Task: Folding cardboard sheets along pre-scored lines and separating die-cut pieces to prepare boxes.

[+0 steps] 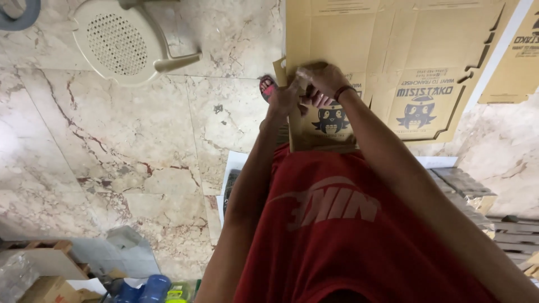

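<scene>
Cardboard box blank (323, 120), printed with a dark cartoon figure, stands on edge in front of our red shirt (348, 224), its top flap pinched between both our hands. Our left hand (283, 96) grasps the flap's left corner, and our right hand (325, 78), a dark band at the wrist, closes over the fold just beside it. Behind lies a large flat cardboard sheet (393, 39) on the marble floor (112, 146). A cream plastic chair (120, 39) stands well apart at upper left.
</scene>
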